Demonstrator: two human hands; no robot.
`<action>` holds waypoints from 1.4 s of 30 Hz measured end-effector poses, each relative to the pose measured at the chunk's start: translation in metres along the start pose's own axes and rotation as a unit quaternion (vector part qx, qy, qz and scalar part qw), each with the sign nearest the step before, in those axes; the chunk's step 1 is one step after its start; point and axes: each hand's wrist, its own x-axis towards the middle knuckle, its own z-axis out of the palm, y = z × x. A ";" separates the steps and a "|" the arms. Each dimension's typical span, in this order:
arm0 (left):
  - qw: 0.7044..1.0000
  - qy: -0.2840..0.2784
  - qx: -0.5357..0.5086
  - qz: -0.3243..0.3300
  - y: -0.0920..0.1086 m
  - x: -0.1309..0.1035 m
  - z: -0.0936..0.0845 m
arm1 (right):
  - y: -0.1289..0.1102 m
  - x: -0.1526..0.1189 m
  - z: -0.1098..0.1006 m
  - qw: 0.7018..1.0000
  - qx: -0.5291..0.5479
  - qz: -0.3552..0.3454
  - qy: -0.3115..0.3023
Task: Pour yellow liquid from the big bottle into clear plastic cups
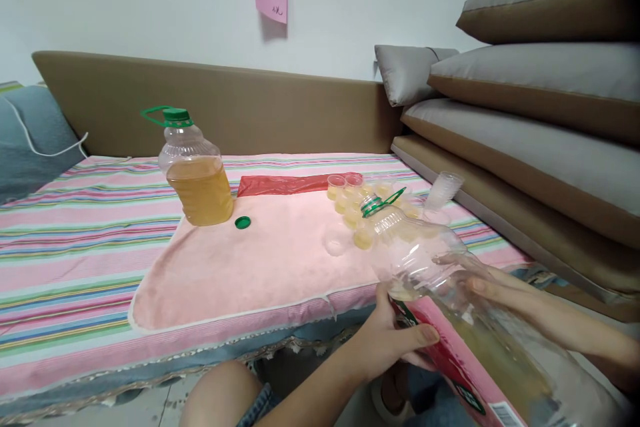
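Observation:
A large clear bottle (480, 340) with a pink and red label lies tilted at the lower right, its uncapped neck pointing up and left toward the cups. Some yellowish liquid is inside it. My left hand (395, 340) grips its near side by the label. Around its far side wraps my right hand (475, 280), partly seen through the plastic. Several small cups (353, 213) of yellowish liquid stand just beyond the bottle's mouth. Left of the nearest filled cup is a clear cup (337, 240) that looks empty.
A second bottle (200, 187) with yellow liquid and a green cap stands at the left, near a loose green cap (243, 222). A red plastic strip (285, 185) lies behind. Stacked clear cups (444, 190) lean beside grey and brown cushions (540, 127). A pink cloth (225, 273) covers the middle.

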 end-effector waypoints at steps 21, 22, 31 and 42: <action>0.997 -0.029 -0.076 0.010 -0.019 0.001 -0.001 | -0.025 0.007 -0.001 0.997 -0.034 0.006 -0.071; 0.997 -0.031 -0.076 0.013 -0.018 0.000 0.000 | -0.024 0.008 -0.002 0.997 -0.032 0.008 -0.069; 0.994 -0.028 -0.102 -0.003 -0.015 0.002 0.004 | -0.033 0.012 -0.003 0.994 -0.051 0.021 -0.094; 0.993 -0.021 -0.114 0.000 -0.020 0.009 0.005 | -0.038 0.020 -0.011 0.988 -0.106 0.024 -0.108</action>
